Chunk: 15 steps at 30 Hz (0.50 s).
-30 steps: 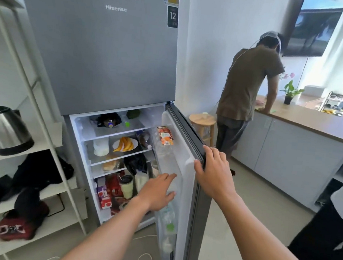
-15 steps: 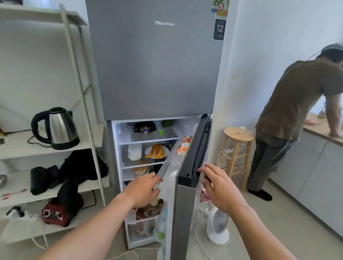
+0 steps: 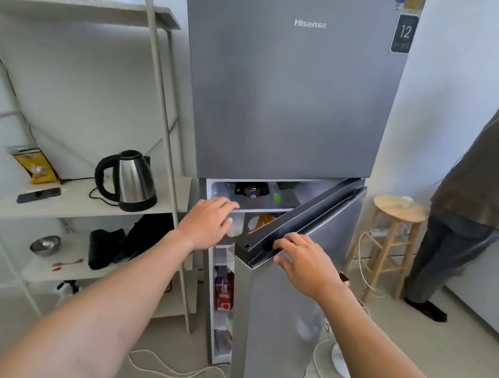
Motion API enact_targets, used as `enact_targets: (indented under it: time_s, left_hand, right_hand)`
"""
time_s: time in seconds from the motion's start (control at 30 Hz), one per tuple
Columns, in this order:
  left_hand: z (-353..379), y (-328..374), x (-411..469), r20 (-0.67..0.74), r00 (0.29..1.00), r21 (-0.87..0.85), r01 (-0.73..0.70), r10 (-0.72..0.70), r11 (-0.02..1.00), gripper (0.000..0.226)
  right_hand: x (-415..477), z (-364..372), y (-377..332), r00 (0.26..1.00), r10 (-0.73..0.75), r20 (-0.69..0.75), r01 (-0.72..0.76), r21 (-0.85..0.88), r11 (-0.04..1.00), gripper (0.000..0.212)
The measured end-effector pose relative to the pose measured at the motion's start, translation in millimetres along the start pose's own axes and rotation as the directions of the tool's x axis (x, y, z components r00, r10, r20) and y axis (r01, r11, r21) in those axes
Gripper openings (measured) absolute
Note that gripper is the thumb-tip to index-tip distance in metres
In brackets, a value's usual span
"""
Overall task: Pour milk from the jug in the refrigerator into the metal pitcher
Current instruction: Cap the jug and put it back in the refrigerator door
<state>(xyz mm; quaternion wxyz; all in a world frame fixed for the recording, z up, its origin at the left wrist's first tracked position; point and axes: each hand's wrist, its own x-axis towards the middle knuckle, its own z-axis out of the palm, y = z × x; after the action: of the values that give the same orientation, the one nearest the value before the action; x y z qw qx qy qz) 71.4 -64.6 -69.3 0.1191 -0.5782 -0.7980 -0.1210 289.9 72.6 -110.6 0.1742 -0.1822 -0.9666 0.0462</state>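
Note:
The grey refrigerator (image 3: 280, 101) stands ahead with its lower door (image 3: 285, 312) partly open. My right hand (image 3: 299, 259) holds the door's top edge, fingers in the dark handle groove. My left hand (image 3: 209, 218) reaches into the gap with its fingers spread, at the front of the upper shelf (image 3: 264, 209). A whitish container (image 3: 235, 228), possibly the milk jug, shows just behind my left fingers, mostly hidden. A dark bottle lies on the top shelf. No metal pitcher is in sight.
A white rack on the left holds a steel kettle (image 3: 131, 181), a phone (image 3: 39, 195), a small metal bowl (image 3: 45, 244) and dark bags. A wooden stool (image 3: 395, 231) and another person (image 3: 480, 194) stand to the right. Cables and a fan base lie on the floor.
The door has swung from wide open to a narrow gap, and my view has shifted left and closer. My left hand rose from the lower shelves to the upper shelf edge.

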Motion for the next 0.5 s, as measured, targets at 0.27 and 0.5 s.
enact_targets:
  time_s: [0.27,0.5]
  left_hand:
    - [-24.7,-55.7,57.1,-0.112,0.976,0.253,-0.152,0.185,0.955,0.044]
    - [-28.3,-91.9,104.9,-0.138,0.948,0.441,-0.200,0.285,0.875,0.051]
  right_hand:
    - [63.4,27.4,-20.3,0.999,0.048,-0.009,-0.047,0.075,0.996,0.028]
    - [117.0,55.3,-31.6,0.992,0.045,-0.120,-0.041,0.034,0.999,0.030]
